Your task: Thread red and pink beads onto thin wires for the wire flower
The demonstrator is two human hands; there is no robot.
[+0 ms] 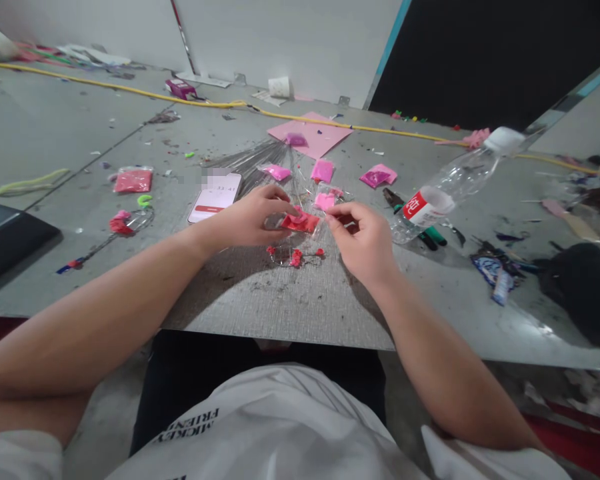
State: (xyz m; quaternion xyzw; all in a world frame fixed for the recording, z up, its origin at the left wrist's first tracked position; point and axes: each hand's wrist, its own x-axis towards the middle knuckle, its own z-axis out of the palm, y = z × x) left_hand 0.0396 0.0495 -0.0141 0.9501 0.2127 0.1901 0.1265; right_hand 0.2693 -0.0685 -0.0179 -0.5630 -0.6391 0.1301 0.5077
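Note:
A small packet of red modelling clay [307, 224] in clear plastic, with pinkish clay on top of it, lies between my hands near the table's front. My left hand [253, 217] grips its left side, fingers curved round the edge. Thumb and forefinger of my right hand [363, 237] are pinched together just beyond the packet's right end; what they hold is too small to make out. Just below sits a bent wire loop [283, 257] with bits of red clay [296, 257] on it. A light pink clay packet [325, 200] lies just behind.
Several pink clay packets [323, 171] lie farther back, near a pink sheet [325, 137] and thin wires [250, 157]. A phone [215, 197] and red packet [133, 180] are left. A tilted plastic bottle [460, 177] and pliers [433, 238] are right. A yellow cable [130, 89] crosses behind.

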